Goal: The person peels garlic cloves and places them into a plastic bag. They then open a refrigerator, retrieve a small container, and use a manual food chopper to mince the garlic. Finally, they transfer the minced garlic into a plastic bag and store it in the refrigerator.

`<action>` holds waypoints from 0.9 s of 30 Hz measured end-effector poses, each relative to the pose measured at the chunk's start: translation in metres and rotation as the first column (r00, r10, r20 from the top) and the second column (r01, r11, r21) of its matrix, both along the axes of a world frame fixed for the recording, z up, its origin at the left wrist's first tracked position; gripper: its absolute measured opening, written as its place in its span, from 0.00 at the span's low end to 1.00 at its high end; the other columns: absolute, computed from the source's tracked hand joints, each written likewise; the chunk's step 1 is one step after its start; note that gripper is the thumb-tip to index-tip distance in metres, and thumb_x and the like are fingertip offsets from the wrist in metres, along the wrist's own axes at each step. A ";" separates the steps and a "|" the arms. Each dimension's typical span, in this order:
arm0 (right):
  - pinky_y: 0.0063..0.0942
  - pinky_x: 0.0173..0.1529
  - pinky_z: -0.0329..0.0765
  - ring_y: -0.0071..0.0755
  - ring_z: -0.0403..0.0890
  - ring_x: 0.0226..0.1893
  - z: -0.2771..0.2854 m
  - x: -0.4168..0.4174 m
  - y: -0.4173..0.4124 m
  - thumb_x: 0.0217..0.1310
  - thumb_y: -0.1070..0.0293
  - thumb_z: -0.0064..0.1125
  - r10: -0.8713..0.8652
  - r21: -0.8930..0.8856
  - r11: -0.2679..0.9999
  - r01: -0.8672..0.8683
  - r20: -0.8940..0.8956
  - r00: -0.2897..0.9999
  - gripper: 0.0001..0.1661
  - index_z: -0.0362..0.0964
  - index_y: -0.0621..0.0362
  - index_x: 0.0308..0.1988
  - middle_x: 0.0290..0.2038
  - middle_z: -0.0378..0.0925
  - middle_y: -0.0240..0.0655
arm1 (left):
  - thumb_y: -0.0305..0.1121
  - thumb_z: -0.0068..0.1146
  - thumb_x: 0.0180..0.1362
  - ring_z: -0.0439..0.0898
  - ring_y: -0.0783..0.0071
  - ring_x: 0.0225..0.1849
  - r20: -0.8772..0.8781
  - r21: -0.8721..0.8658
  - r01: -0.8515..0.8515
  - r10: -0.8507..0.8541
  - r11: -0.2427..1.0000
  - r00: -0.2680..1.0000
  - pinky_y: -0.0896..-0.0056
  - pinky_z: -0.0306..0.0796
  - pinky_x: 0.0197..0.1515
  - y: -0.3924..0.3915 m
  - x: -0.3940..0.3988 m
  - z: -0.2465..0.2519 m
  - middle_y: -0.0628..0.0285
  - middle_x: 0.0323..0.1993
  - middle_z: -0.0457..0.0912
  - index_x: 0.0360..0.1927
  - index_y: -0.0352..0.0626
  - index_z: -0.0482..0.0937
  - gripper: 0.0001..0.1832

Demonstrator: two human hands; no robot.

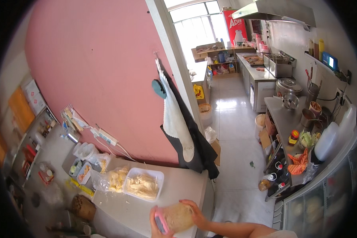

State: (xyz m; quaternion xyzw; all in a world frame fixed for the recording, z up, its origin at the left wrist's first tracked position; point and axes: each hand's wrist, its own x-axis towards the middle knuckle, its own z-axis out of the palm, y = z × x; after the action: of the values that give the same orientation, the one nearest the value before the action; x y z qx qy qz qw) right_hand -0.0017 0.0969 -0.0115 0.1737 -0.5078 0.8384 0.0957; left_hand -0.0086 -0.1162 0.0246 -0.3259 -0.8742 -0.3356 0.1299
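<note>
Between my two hands is a clear container with a pink-rimmed lid (161,220) and pale contents, tilted on its side above the counter. My left hand (156,227) grips the lid end. My right hand (197,214) holds the other end. Beyond them on the counter, a white plastic tray (161,185) holds pale, thin strands, perhaps enoki mushrooms. A clear plastic bag (116,179) with yellowish pieces lies against the left side of the tray.
Small tubs (84,173) of food stand at the counter's far left end. A cloth and a black apron (199,157) hang on the pink wall. At right are a steel table (278,119) with pots and a glass-doored fridge (312,202). A tiled floor runs between.
</note>
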 end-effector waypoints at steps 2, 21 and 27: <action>0.32 0.67 0.59 0.37 0.61 0.66 -0.032 -0.015 -0.007 0.70 0.62 0.47 -0.037 0.203 0.979 0.032 0.018 0.999 0.30 0.54 0.63 0.65 0.62 0.61 0.42 | 0.45 0.70 0.43 0.56 0.49 0.68 0.198 0.165 -0.017 -0.016 0.986 0.980 0.50 0.54 0.68 -0.012 -0.023 -0.017 0.46 0.67 0.52 0.71 0.39 0.50 0.55; 0.33 0.52 0.71 0.34 0.75 0.44 -0.044 -0.073 -0.064 0.54 0.64 0.55 0.294 0.741 0.180 0.647 -0.668 0.683 0.05 0.72 0.52 0.31 0.34 0.75 0.30 | 0.52 0.76 0.27 0.57 0.41 0.66 0.070 -0.684 0.015 0.045 0.729 0.997 0.39 0.62 0.58 -0.026 -0.090 -0.024 0.49 0.66 0.58 0.64 0.60 0.65 0.53; 0.36 0.38 0.75 0.30 0.78 0.30 -0.044 0.016 0.108 0.61 0.54 0.61 0.202 0.367 0.837 -0.405 0.482 0.853 0.18 0.79 0.59 0.38 0.27 0.78 0.31 | 0.52 0.75 0.32 0.54 0.42 0.68 0.146 -0.726 -0.024 0.188 0.687 0.971 0.39 0.59 0.62 -0.025 -0.088 -0.016 0.51 0.68 0.56 0.65 0.56 0.65 0.51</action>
State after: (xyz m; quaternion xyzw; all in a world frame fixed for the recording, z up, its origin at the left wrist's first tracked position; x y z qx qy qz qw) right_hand 0.0147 0.2051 -0.0555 0.0851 -0.6630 0.7169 -0.1980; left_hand -0.0968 -0.1413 0.0085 -0.2622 -0.9615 0.0090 -0.0812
